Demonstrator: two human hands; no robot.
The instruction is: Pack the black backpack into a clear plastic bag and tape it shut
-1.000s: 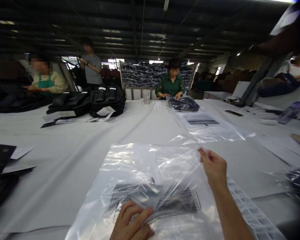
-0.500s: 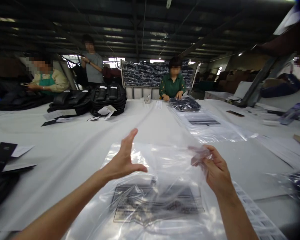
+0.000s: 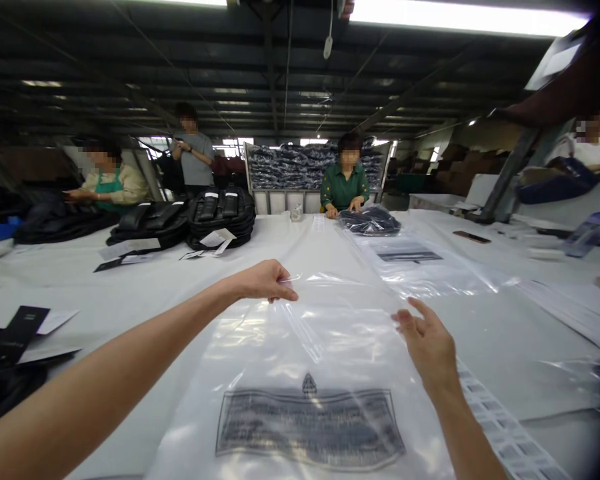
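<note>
A clear plastic bag [image 3: 325, 347] with a dark printed panel lies in front of me on the white table [image 3: 145, 293], its far end lifted. My left hand [image 3: 267, 281] is stretched forward and pinches the bag's far top edge, fingers closed on the film. My right hand [image 3: 427, 340] rests at the bag's right edge with its fingers loosely spread, fingertips against the plastic.
More clear bags [image 3: 420, 267] lie further up the table, where a person in green handles a dark bagged item [image 3: 370, 221]. Black bags [image 3: 190, 217] and paper tags [image 3: 215, 240] sit at left. A label strip [image 3: 505, 427] runs at right. Other people work at left and right.
My left hand reached from the bag's near end to its far edge and pinched it. My right hand let go of the bunched film and opened. The bag now lies flatter.
</note>
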